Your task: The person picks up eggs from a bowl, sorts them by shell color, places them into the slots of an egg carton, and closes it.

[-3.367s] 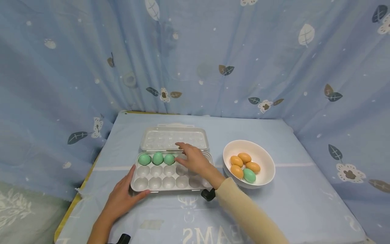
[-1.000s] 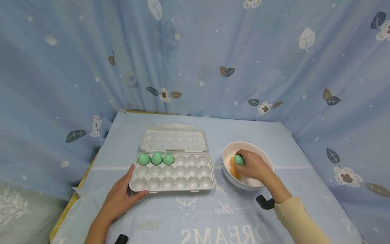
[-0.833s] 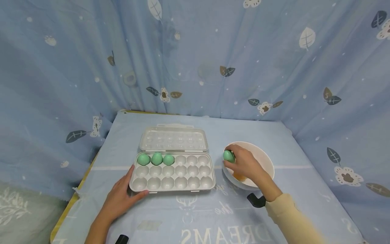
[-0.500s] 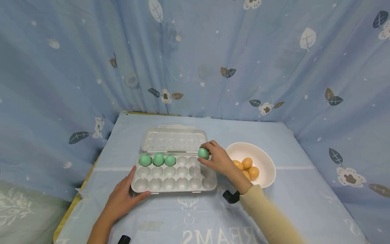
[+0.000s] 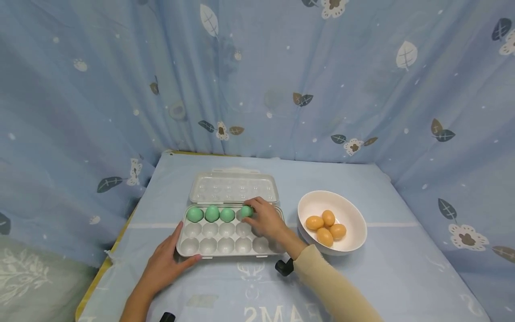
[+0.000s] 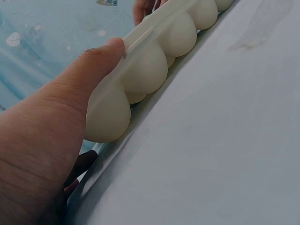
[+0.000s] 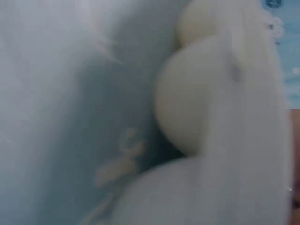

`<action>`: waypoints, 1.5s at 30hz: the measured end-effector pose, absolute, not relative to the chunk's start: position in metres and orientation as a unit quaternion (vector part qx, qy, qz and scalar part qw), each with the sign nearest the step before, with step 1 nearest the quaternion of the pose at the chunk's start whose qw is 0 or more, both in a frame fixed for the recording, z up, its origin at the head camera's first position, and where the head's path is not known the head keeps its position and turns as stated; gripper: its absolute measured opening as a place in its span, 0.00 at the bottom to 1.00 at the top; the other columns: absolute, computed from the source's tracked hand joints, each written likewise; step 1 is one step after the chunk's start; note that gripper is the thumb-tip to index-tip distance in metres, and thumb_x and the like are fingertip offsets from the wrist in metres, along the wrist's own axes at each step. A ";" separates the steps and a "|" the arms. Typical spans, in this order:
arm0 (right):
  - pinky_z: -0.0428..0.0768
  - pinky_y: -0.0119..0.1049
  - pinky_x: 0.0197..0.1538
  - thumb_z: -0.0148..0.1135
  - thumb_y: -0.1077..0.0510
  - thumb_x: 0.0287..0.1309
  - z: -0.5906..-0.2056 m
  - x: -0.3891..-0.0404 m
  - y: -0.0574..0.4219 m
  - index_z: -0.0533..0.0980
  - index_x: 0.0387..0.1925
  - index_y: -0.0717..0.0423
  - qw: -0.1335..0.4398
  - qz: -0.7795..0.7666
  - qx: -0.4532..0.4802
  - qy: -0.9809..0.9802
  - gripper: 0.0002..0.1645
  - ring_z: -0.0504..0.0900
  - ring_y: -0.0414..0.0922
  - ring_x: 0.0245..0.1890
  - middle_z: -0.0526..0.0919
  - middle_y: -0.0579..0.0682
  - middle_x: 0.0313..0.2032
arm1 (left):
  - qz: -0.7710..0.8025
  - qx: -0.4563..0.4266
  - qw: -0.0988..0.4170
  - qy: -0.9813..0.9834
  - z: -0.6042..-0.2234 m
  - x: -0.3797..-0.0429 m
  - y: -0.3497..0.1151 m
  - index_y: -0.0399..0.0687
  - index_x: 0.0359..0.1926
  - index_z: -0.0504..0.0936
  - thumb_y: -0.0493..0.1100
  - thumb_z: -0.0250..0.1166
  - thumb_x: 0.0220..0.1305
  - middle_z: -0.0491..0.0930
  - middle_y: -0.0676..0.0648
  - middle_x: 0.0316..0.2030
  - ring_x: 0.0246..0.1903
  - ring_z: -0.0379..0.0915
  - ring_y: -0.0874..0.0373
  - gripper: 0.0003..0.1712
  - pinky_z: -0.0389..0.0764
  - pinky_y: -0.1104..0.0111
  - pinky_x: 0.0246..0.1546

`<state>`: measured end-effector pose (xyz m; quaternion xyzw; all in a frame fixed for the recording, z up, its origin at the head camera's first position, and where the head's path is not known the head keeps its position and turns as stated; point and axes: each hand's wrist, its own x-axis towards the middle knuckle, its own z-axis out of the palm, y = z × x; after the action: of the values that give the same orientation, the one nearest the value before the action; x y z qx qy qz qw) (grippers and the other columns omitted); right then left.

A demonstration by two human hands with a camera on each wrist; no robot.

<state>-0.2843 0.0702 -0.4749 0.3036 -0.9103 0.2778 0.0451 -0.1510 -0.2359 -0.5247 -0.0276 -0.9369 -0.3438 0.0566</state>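
Note:
The grey-white egg tray (image 5: 225,245) lies with its clear lid (image 5: 234,187) folded back. Three green eggs (image 5: 212,213) sit side by side in its back row, from the left end. A further green egg (image 5: 246,211) is pinched between the thumb and fingers of my right hand (image 5: 267,220), at the fourth cup of that row; whether it touches the cup I cannot tell. My left hand (image 5: 165,263) rests against the tray's front left corner, thumb (image 6: 101,58) on the front rim, fingers along the left side. The right wrist view is blurred and shows mainly the tray's underside (image 7: 187,98).
To the right of the tray stands a white bowl (image 5: 354,223) with several orange eggs (image 5: 325,237) in it. A light blue printed cloth (image 5: 386,277) covers the table. Blue patterned curtains (image 5: 257,80) hang behind and at the sides.
My right hand reached into the bowl, took the green egg and carried it left over the tray to the back row. Only orange eggs show in the bowl now. The left hand stays put.

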 end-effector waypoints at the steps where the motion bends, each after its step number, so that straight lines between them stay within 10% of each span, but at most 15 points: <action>1: 0.83 0.40 0.54 0.76 0.53 0.61 -0.478 -0.284 0.069 0.79 0.60 0.52 0.051 0.265 0.312 -0.911 0.27 0.84 0.47 0.52 0.82 0.51 0.55 | -0.344 -0.026 0.054 -0.937 -0.525 -0.151 -0.236 0.52 0.84 0.43 0.72 0.71 0.58 0.59 0.31 0.76 0.71 0.58 0.27 0.68 0.64 0.30 0.64; 14: 0.80 0.49 0.63 0.72 0.49 0.64 -0.474 -0.281 0.089 0.70 0.72 0.50 0.041 0.236 0.325 -0.915 0.37 0.79 0.51 0.62 0.78 0.53 0.63 | -0.337 -0.026 0.061 -0.939 -0.526 -0.152 -0.236 0.52 0.84 0.44 0.72 0.72 0.56 0.61 0.31 0.76 0.71 0.59 0.28 0.68 0.64 0.31 0.64; 30: 0.76 0.54 0.66 0.67 0.52 0.70 -0.434 -0.285 0.174 0.76 0.65 0.55 0.115 0.221 0.268 -0.931 0.26 0.76 0.57 0.64 0.77 0.57 0.63 | -0.343 -0.032 0.061 -0.937 -0.526 -0.153 -0.238 0.53 0.84 0.43 0.71 0.72 0.57 0.62 0.32 0.75 0.71 0.59 0.28 0.68 0.64 0.31 0.64; 45: 0.77 0.54 0.62 0.73 0.51 0.63 -0.448 -0.271 0.265 0.80 0.58 0.57 0.001 0.177 0.204 -0.963 0.25 0.77 0.55 0.54 0.81 0.56 0.55 | -0.344 -0.034 0.060 -0.936 -0.526 -0.153 -0.238 0.55 0.84 0.42 0.71 0.73 0.56 0.62 0.31 0.75 0.71 0.59 0.28 0.69 0.65 0.31 0.63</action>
<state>-0.2715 0.2651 -0.4483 0.2036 -0.9630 0.1766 0.0008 -0.1532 -0.2378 -0.5258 -0.0345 -0.9363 -0.3444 0.0601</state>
